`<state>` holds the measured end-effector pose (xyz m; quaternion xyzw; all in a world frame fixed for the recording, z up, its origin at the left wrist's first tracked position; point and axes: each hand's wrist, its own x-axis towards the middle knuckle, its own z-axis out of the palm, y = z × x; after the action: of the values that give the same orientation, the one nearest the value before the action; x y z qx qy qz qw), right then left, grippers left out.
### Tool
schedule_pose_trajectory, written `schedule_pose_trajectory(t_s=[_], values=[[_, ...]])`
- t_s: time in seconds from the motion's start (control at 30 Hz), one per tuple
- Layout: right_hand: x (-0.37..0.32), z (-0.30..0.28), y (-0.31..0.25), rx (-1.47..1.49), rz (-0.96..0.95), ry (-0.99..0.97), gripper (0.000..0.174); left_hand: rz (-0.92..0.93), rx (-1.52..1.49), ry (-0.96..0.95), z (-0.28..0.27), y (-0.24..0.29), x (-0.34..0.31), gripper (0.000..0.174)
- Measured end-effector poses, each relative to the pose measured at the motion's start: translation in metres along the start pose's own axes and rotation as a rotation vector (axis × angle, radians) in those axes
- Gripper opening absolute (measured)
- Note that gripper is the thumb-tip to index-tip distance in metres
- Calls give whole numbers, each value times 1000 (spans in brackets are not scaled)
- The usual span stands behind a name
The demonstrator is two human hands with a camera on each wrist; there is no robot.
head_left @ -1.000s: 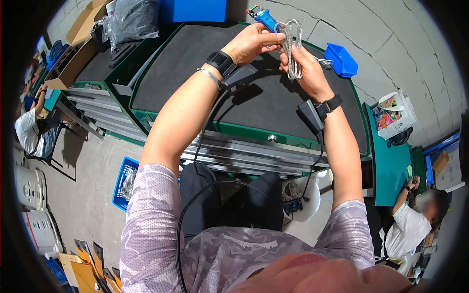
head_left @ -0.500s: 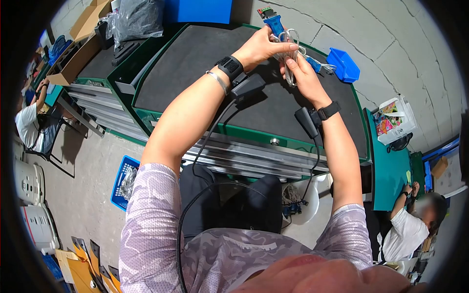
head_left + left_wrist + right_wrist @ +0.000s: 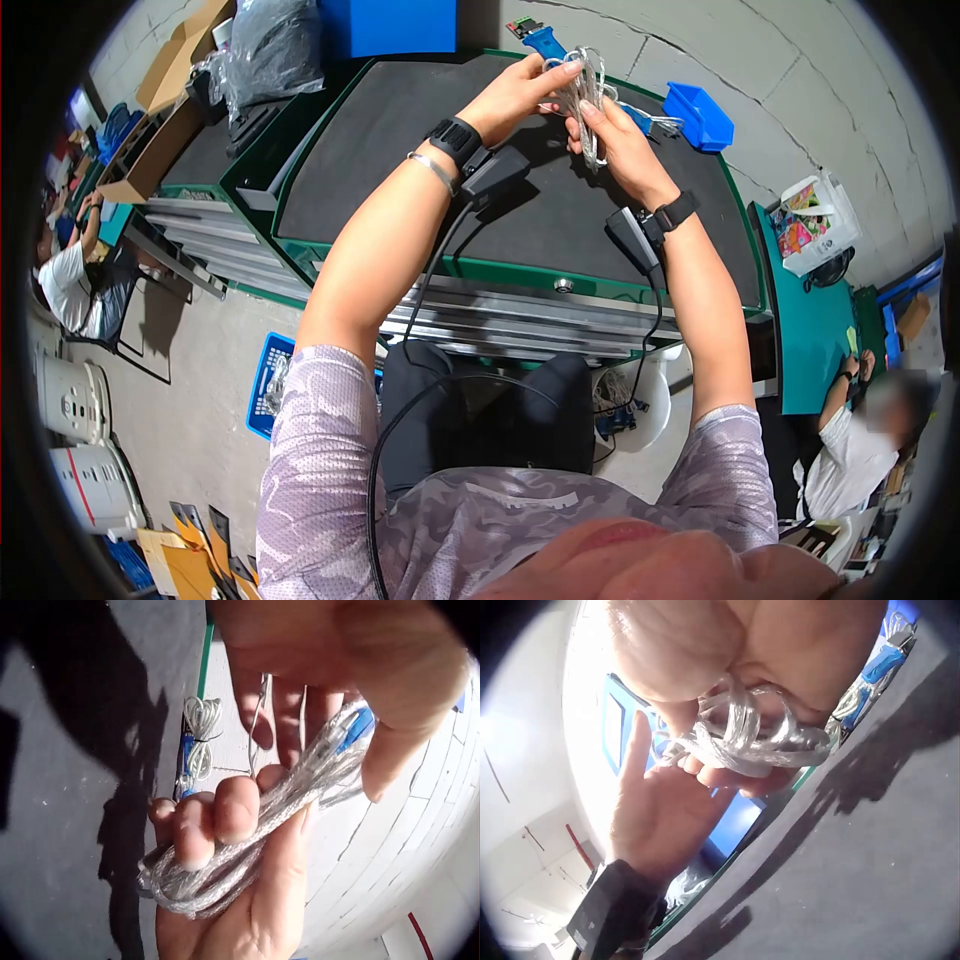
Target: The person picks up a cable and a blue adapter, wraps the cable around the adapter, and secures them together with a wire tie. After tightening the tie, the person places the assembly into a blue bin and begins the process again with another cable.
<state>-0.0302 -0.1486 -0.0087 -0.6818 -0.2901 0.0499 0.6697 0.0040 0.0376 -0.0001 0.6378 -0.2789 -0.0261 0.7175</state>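
A coiled clear-jacketed cable (image 3: 592, 88) with a silvery braid is held between both hands over the dark mat. Its blue connector (image 3: 545, 42), with a green terminal block (image 3: 522, 28) at the end, sticks out beyond the left hand. My right hand (image 3: 628, 150) grips the coil, fingers curled over the loops in the left wrist view. The left hand (image 3: 512, 98) holds the coil's other end, its thumb (image 3: 382, 761) beside a blue part; a thin strand (image 3: 256, 731) runs past its fingers. A second cable bundle (image 3: 201, 720) lies beyond the hands.
A blue bin (image 3: 700, 115) stands at the back right of the mat-topped cabinet (image 3: 400, 130). Grey plastic bags (image 3: 275, 60) and a cardboard box (image 3: 175, 75) are at the left. Below are a blue basket (image 3: 268, 385) and a white bucket (image 3: 655, 400) with cables. Another person (image 3: 855, 450) sits at the right.
The blue connector swung right with the left hand, then back left. The left hand's grip on the coil has shifted slightly; the right hand keeps holding the loops.
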Motion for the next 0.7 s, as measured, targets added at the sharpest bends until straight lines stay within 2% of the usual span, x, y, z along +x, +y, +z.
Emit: schedule_pose_trajectory(t_s=[0.2,0.4,0.5,0.6,0.7], values=[[7,-15,10,-140,-111,76,25,-79,190,-107,3,-8,0,40],[10,-26,15,-309,-146,164,28,-116,281,-121,-6,-10,6,29],[8,-18,8,-210,-152,168,30,-69,263,-146,0,-10,4,26],[6,-12,-2,-46,-102,175,32,6,251,-41,9,-8,1,23],[4,-11,-6,-62,-83,137,33,66,355,45,15,2,-4,21]])
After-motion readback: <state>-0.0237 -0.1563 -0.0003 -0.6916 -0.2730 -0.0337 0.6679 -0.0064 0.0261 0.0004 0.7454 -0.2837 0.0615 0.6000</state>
